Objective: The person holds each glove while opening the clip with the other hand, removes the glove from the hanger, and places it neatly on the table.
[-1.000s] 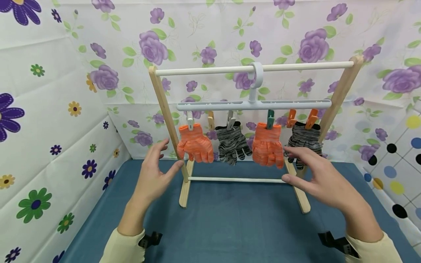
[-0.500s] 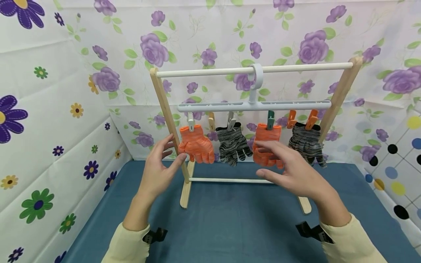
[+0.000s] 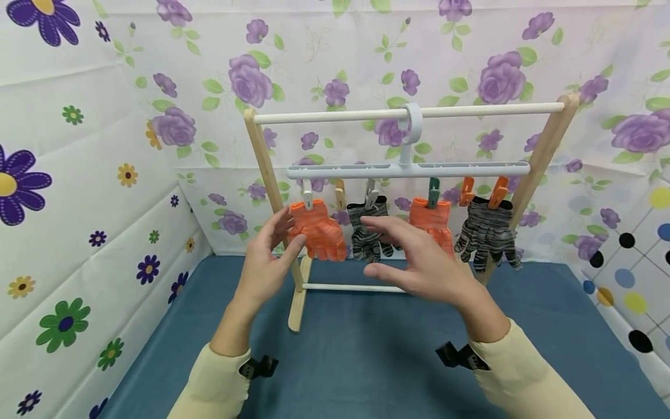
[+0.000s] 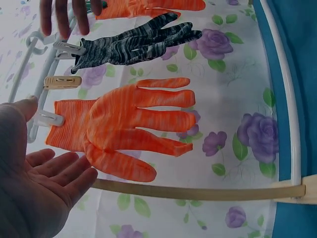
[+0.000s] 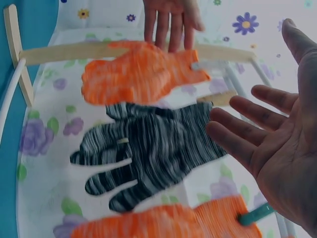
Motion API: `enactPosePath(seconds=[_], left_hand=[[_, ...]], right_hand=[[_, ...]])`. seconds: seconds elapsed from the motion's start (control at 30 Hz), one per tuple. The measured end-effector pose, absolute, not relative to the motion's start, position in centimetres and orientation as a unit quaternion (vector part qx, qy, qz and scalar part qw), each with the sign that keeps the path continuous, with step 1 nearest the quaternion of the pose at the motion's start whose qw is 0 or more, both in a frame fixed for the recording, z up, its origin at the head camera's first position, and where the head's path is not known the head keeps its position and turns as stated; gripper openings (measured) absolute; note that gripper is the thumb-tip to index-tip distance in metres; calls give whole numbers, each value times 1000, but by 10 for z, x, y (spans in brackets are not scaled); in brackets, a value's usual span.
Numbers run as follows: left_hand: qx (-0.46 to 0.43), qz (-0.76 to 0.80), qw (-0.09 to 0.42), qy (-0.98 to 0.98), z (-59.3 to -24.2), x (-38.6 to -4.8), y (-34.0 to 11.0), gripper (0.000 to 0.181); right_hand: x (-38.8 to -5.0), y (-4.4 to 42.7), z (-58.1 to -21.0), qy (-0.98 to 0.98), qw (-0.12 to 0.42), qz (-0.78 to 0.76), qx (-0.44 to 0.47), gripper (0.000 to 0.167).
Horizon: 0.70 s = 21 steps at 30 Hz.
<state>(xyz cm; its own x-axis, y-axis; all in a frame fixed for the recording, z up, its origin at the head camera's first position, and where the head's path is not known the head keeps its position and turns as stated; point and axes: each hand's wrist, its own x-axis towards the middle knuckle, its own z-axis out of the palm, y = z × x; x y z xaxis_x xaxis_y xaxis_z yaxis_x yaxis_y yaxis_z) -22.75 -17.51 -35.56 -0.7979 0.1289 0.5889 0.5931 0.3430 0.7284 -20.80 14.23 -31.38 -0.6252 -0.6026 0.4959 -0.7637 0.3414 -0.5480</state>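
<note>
My left hand (image 3: 267, 265) is beside the leftmost orange knit glove (image 3: 321, 233), fingers extended and thumb apart. In the left wrist view its fingertips lie close to the glove's cuff; I cannot tell whether they touch. My right hand (image 3: 426, 265) is in front of the black-grey glove (image 3: 366, 235) and part of the second orange glove (image 3: 429, 215), fingers extended and holding nothing. Another black-grey glove (image 3: 485, 235) hangs at the right. Clothespins, such as the white one (image 3: 307, 195) and the green one (image 3: 434, 193), hold the gloves on a white hanger (image 3: 350, 171).
The hanger hooks over the white top rod (image 3: 335, 116) of a wooden rack, whose right post (image 3: 541, 145) stands past the gloves. A beige clothespin (image 3: 340, 195) holds no glove. Blue cloth (image 3: 345, 355) covers the table; flowered sheets (image 3: 324, 52) stand behind.
My right hand has moved left from the right-hand black-grey glove, past the second orange glove, to the middle black-grey one. My left hand has shifted slightly right and up towards the leftmost orange glove.
</note>
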Motion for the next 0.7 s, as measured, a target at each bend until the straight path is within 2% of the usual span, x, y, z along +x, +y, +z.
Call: enactPosePath(seconds=[0.27, 0.53, 0.7], left_hand=[[-201, -550, 206, -784, -354, -235, -173, 59], [-202, -576, 200, -766, -351, -244, -170, 53], [-197, -588, 185, -762, -351, -248, -168, 41]], right_hand=[[-220, 113, -312, -781, 103, 425, 446, 73], [-232, 90, -308, -780, 106, 437, 435, 79], [-235, 81, -310, -789, 95, 442, 416, 85]])
